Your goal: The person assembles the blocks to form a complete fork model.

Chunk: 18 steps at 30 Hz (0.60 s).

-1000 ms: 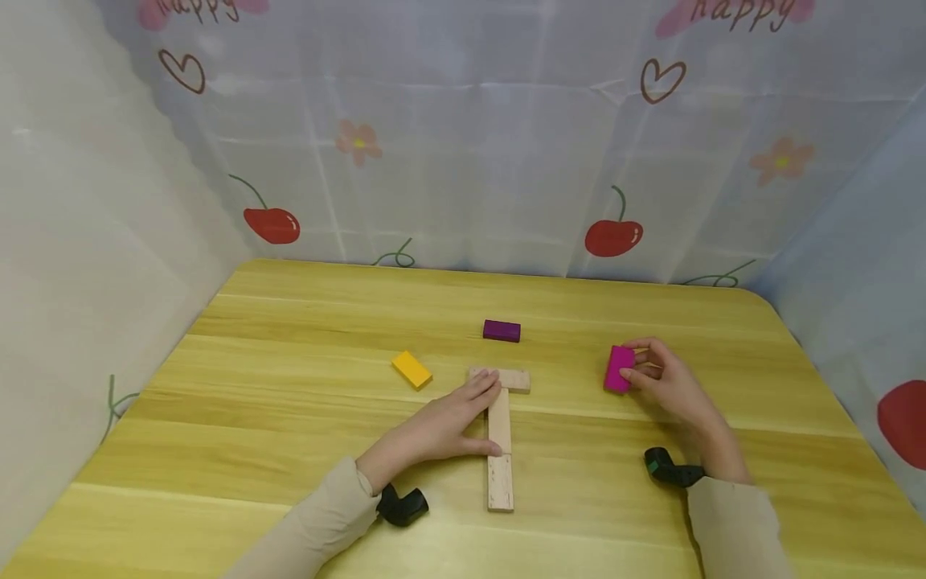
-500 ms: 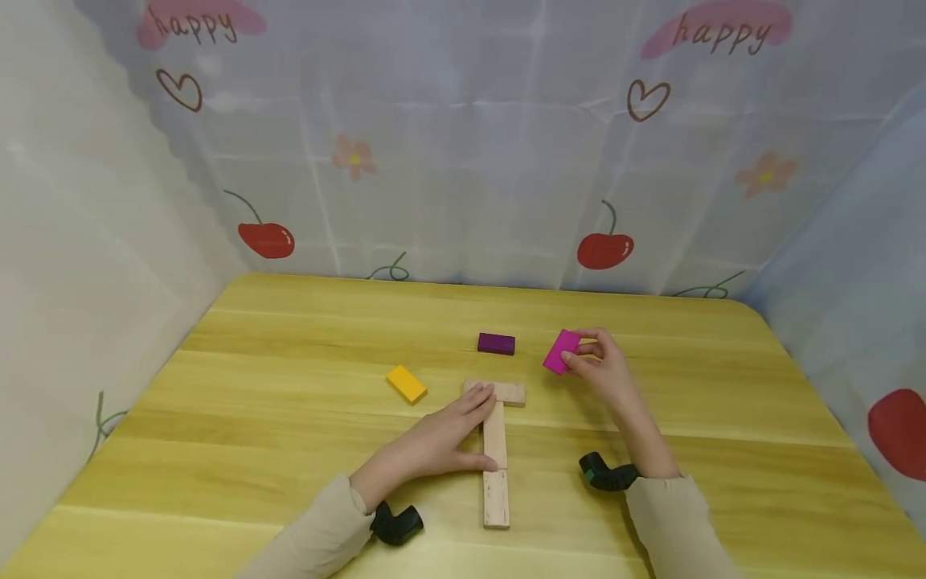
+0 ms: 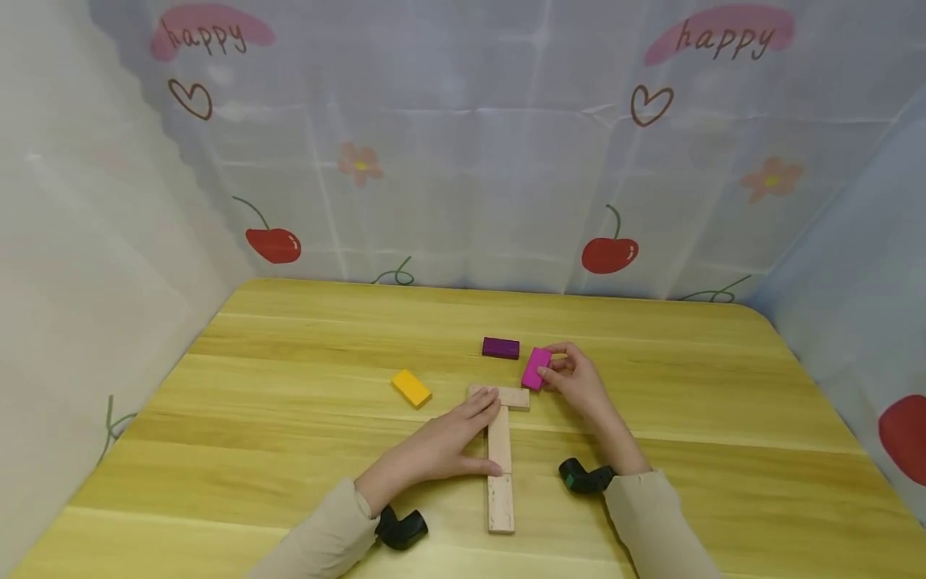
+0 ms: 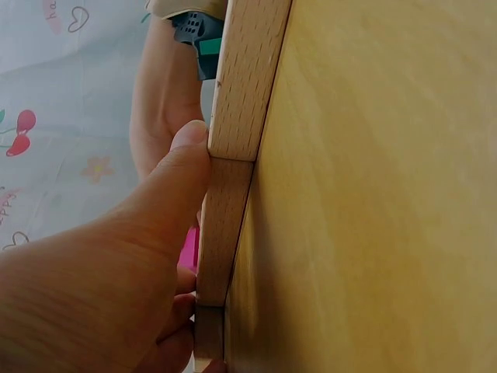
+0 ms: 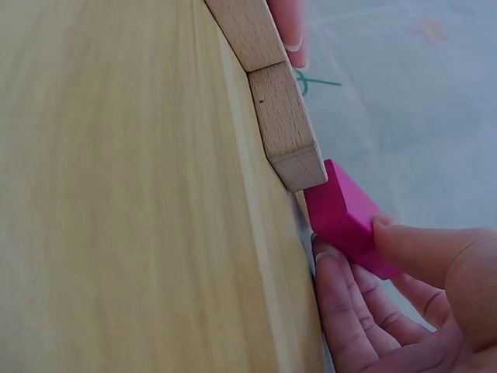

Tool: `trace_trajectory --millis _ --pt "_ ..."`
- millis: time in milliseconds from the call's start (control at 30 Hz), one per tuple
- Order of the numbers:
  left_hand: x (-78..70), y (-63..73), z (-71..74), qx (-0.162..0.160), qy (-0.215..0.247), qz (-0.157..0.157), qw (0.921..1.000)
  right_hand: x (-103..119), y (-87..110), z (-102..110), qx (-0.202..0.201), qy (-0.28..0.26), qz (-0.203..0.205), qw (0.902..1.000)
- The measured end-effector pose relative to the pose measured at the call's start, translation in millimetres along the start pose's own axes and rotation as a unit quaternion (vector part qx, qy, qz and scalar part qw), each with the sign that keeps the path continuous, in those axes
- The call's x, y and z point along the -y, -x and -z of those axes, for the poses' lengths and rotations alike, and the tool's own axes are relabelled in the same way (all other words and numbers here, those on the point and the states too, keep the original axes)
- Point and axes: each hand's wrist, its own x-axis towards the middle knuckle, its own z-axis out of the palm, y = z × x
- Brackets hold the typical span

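Observation:
Three plain wooden blocks lie in a T: a crosspiece point(image 3: 516, 398), an upper stem block point(image 3: 499, 442) and a lower stem block point(image 3: 501, 507). My left hand point(image 3: 437, 449) rests over them, fingertips on the crosspiece and upper stem, the thumb at the seam between the stem blocks. My right hand point(image 3: 579, 388) pinches a pink block point(image 3: 535, 369) between thumb and fingers. It is tilted, just right of and behind the crosspiece. In the right wrist view the pink block point(image 5: 342, 214) appears close by the crosspiece's end; I cannot tell whether they touch.
A dark purple block point(image 3: 501, 347) lies behind the T, left of the pink one. A yellow block point(image 3: 411, 388) sits to the left, turned at an angle. The wooden table point(image 3: 253, 418) ends at a patterned curtain point(image 3: 463, 161) at the back.
My right hand has carried the pink block leftward from the right side of the table to beside the crosspiece. The left hand stays on the wooden blocks. The head view has shifted slightly.

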Motion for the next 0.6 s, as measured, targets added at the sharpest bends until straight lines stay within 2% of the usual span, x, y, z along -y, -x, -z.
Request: trace_trajectory --millis 333,600 --pt "1.4 1.2 -1.0 -0.005 -0.002 -0.001 1.0000 -1.6 -1.8 -4.4 0.001 0.028 0.010 0.9995" --pt "-0.5 -0.8 -2.3 -0.001 0.005 0.000 1.0000 -5.1 2.2 -2.3 -0.018 0.127 0.043 0.9907"
